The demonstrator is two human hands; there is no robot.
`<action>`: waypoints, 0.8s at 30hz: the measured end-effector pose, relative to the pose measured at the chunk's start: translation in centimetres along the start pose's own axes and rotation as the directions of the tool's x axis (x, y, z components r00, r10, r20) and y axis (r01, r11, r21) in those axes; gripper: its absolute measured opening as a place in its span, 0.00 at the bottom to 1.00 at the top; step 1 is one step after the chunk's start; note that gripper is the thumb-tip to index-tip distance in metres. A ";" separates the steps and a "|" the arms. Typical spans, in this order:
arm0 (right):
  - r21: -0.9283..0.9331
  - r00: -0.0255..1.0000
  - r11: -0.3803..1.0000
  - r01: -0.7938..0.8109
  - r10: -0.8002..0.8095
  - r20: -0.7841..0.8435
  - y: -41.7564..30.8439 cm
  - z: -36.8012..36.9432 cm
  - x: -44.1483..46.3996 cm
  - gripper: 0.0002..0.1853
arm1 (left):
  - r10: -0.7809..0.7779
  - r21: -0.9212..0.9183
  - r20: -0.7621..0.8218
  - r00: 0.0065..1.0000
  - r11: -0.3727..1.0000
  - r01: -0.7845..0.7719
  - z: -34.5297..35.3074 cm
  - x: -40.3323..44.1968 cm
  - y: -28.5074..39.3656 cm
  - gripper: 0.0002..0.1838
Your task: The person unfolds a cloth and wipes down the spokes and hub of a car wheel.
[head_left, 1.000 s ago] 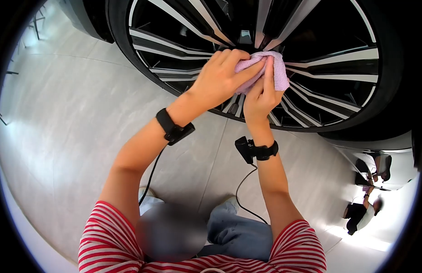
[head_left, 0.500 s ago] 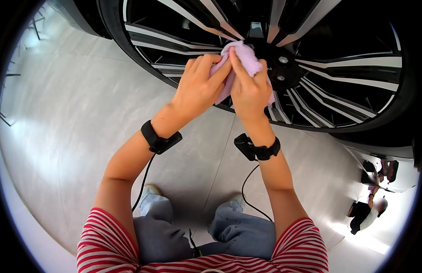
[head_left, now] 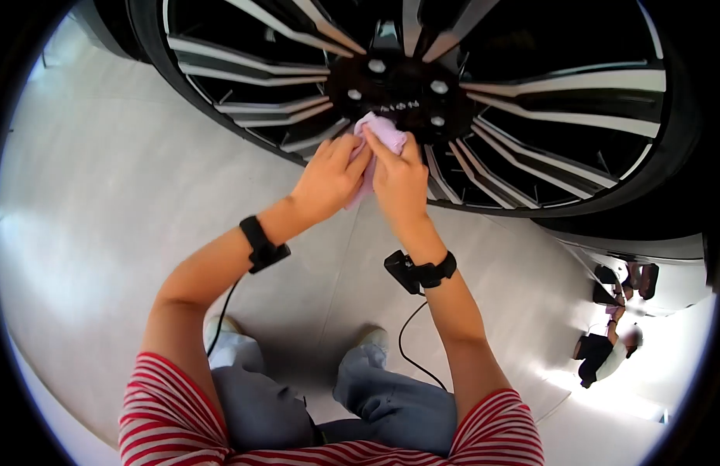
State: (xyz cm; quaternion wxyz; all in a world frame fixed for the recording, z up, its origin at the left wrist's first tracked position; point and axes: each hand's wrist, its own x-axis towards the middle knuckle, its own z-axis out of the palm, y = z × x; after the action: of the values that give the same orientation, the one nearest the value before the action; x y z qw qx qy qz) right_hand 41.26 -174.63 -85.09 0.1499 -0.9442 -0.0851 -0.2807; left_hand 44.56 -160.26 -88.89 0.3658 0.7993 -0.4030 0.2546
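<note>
A bunched pink cloth (head_left: 383, 133) is held between my two hands at the lower side of a car wheel (head_left: 562, 105). My left hand (head_left: 329, 177) grips the cloth from the left, with its fingers curled into the folds. On the other side, my right hand (head_left: 400, 182) is closed on it, one finger stretched along its top. The wheel has black and silver spokes. Its dark hub (head_left: 402, 85) shows several bolts and pale lettering just above the cloth. Part of the cloth hangs down between my hands.
Black straps with small boxes sit on both wrists, and thin cables (head_left: 410, 342) run down from them. Grey tiled floor (head_left: 142, 233) lies below the wheel. Another person (head_left: 604, 349) is at the far right, beside the car body.
My hands and the cloth have moved down from the hub, so its bolts and lettering now show. The whole view has also shifted a little. Both hands still hold the cloth.
</note>
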 end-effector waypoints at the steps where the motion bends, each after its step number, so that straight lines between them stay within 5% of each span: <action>1: 0.012 0.999 0.999 -0.033 0.032 0.011 0.3 -0.5 -0.3 0.25 | 0.016 -0.016 0.005 1.000 1.000 -0.016 0.2 0.5 0.4 0.24; 4: 0.054 0.978 0.978 -0.203 0.200 0.061 -0.1 -2.7 -0.9 0.21 | 0.073 -0.069 -0.022 0.997 0.995 -0.075 1.3 1.5 1.6 0.22; 10: 0.043 0.955 0.955 -0.295 0.295 0.002 -0.6 -5.3 -2.0 0.22 | 0.165 0.018 -0.098 0.981 0.986 -0.164 2.8 2.8 5.0 0.21; 15: 0.027 0.964 0.966 -0.259 0.260 -0.054 0.0 -6.8 -1.4 0.24 | 0.257 0.000 -0.060 0.964 0.966 -0.258 1.3 5.4 4.7 0.24; 18: -0.022 0.990 0.997 -0.080 0.077 -0.120 0.6 -4.4 -1.4 0.30 | 0.224 0.110 0.021 0.974 0.968 -0.225 0.9 4.6 3.9 0.23; 19: 0.001 0.993 0.995 -0.104 0.104 -0.051 0.3 -3.7 -1.6 0.33 | 0.228 0.271 0.069 0.971 0.933 -0.238 0.6 4.2 3.6 0.20; 23: -0.125 0.946 0.988 -0.089 0.123 0.300 -0.3 0.5 -3.0 0.31 | 0.164 0.331 0.189 0.968 0.918 -0.220 -0.2 -0.3 0.8 0.19; 24: -0.220 0.986 0.971 0.089 -0.055 0.157 -0.5 2.1 -3.4 0.30 | 0.147 0.373 0.226 0.963 0.900 -0.226 -0.9 -0.8 0.1 0.19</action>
State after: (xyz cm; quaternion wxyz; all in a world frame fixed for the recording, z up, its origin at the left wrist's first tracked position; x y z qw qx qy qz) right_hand 39.35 -173.70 -88.55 0.0242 -0.9698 -0.0979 -0.2221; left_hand 43.91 -159.20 -88.88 0.1298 0.8350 -0.4515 0.2863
